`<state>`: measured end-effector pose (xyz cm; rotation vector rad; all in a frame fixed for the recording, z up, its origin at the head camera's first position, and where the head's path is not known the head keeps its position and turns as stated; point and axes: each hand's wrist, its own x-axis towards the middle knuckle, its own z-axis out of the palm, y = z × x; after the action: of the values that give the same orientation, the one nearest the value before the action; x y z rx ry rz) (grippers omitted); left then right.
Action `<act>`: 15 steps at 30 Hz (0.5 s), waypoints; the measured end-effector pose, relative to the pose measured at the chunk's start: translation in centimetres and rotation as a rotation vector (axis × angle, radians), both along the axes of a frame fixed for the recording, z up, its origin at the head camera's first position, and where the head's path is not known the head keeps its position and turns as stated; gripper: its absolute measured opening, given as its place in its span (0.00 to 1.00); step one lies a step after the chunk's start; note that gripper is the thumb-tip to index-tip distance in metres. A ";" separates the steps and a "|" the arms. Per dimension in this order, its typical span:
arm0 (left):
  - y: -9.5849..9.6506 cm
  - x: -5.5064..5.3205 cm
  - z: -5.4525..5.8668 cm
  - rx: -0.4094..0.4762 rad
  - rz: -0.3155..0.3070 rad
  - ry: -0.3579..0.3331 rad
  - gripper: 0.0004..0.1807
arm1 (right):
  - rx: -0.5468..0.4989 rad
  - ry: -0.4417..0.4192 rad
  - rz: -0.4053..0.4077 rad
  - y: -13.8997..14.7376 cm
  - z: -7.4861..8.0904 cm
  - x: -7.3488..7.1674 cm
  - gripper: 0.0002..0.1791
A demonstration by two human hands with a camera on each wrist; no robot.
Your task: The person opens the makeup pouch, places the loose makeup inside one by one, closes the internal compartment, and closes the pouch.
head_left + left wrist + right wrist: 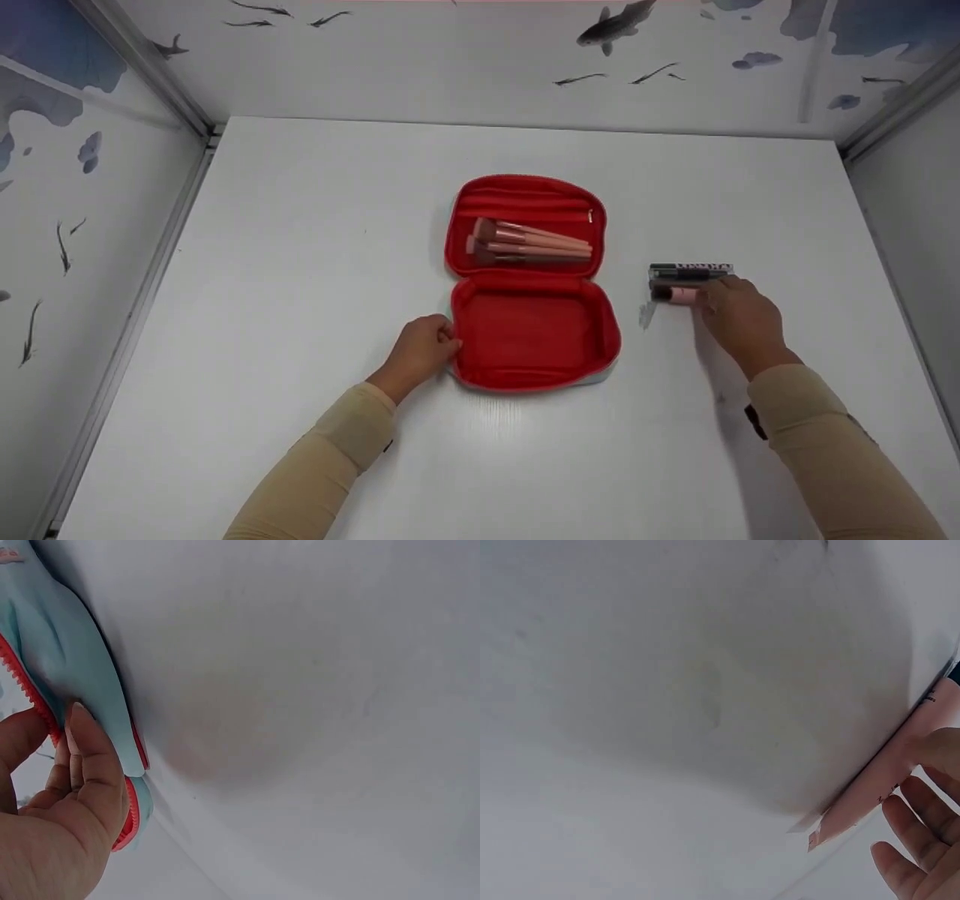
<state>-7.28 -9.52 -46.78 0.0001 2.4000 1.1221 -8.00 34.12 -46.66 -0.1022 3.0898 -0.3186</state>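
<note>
A zippered cosmetic case (529, 330) lies unfolded on the table, red inside and light blue outside. Several makeup brushes (534, 244) with pinkish handles rest in its far half; the near half shows bare red lining. My left hand (422, 349) pinches the left edge of that near half, thumb and fingertips on the red zipper (30, 686) in the left wrist view. To the right of the case, my right hand (742, 319) grips a pink tube (889, 765) with a black cap, its thumb against the side. Just beyond it lies a dark tube (690, 271) with a patterned end.
The white table (300, 247) extends around the case. A white panel (420, 60) with fish drawings stands along the back, and further panels (97, 225) rise at the left and right sides.
</note>
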 end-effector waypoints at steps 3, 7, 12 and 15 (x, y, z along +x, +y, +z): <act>-0.1 0.1 -0.1 0.002 -0.001 0.010 0.04 | 0.010 -0.008 0.012 -0.1 -0.2 -0.2 0.15; -0.2 0.2 -0.2 0.001 0.004 0.003 0.04 | 0.028 -0.007 0.036 -0.2 -0.3 -0.4 0.14; -0.1 0.2 -0.1 0.003 0.003 0.003 0.04 | 0.074 0.027 0.114 0.1 -0.3 -0.6 0.11; 0.0 0.1 0.0 0.006 0.009 -0.007 0.04 | 0.098 0.000 0.137 0.2 -0.1 -0.8 0.10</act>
<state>-7.20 -9.52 -46.75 -0.0122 2.3927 1.1309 -8.84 34.36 -46.78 -0.3097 3.0713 -0.1615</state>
